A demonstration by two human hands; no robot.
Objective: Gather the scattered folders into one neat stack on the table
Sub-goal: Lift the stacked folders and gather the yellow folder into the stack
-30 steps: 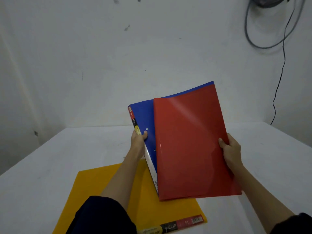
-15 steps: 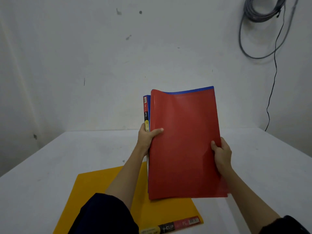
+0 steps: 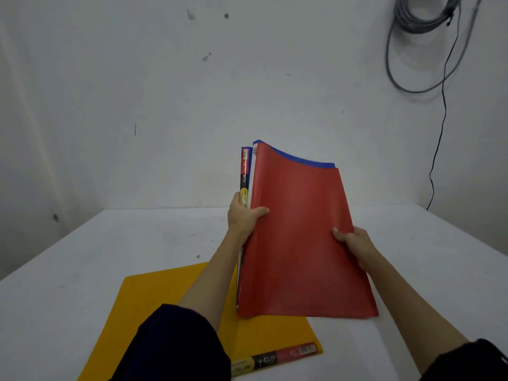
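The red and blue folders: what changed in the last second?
Both hands, left and right, slid the red folder left over the blue folder, nearly covering it; the left thumb now presses the red cover. The yellow folder stayed flat on the table.

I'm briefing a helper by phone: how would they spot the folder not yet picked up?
On the white table, look nearest the person, under their left forearm. The yellow folder lies flat there, while the red folder and blue folder are held upright.

held folders (image 3: pixel 299 237) above tabletop folder (image 3: pixel 165 298)
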